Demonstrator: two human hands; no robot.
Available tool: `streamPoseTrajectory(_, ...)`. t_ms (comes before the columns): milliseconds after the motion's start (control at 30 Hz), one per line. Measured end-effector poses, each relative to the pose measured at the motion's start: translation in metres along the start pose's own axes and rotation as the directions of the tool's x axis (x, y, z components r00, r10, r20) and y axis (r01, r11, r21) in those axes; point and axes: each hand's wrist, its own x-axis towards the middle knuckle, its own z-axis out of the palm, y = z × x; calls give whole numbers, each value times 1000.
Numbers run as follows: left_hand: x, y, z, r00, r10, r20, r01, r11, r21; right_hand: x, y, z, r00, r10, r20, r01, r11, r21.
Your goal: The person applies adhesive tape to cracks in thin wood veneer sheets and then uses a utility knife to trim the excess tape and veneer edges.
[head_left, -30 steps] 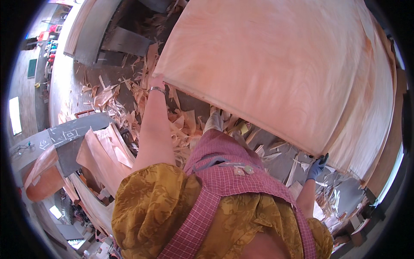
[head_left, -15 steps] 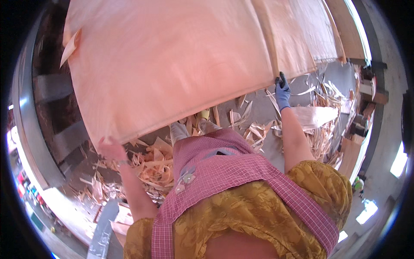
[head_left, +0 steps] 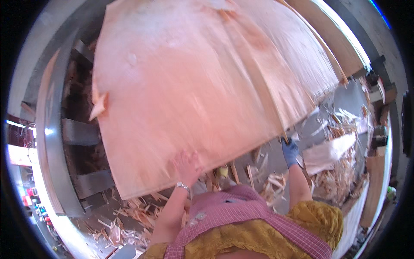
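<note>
A large, thin, pinkish wood veneer sheet (head_left: 172,103) spreads out in front of me, with a long raised fold running away on its right part. My left hand (head_left: 188,166), bare and with a metal-banded wristwatch (head_left: 183,186) on the wrist, rests on top of the sheet near its near edge. Its fingers are spread out and slightly blurred. At the sheet's near edge, right by the end of the fold, my right hand (head_left: 290,151) in a blue-grey glove has its dark fingertips closed on the veneer. A small torn flap (head_left: 100,106) sticks out from the left edge.
Wood scraps and shavings (head_left: 276,185) litter the grey floor around my feet. A larger loose veneer piece (head_left: 330,153) lies at the right. Along the left runs a metal frame (head_left: 56,142) with crossbars (head_left: 79,131). Boards (head_left: 373,190) stand at the right side.
My left hand has moved from the sheet's near left corner rightward onto its surface. The right hand stays at the fold's end. The view has shifted, so the sheet appears lower and further right.
</note>
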Motion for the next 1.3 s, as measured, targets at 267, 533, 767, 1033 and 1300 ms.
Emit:
streamPoseTrajectory(267, 17, 10, -47, 991, 49, 123, -63, 992, 112, -25, 102, -18, 994, 101, -31, -103, 993, -52)
streamPoseTrajectory(533, 28, 19, -61, 960, 42, 279, -85, 986, 146, -66, 215, -102, 980, 103, -172, -119, 989, -83)
streamPoseTrajectory(767, 29, 30, -85, 921, 37, 389, -117, 976, 185, -72, 234, -172, 940, 89, -329, -113, 992, -54)
streamPoseTrajectory(1033, 39, 28, -80, 900, 61, 432, -151, 972, 178, -30, 260, -197, 904, -5, -427, -54, 991, -124)
streamPoseTrajectory(1300, 44, 22, -70, 883, 31, 468, -127, 976, 175, -38, 285, -195, 915, 1, -404, -27, 998, -57)
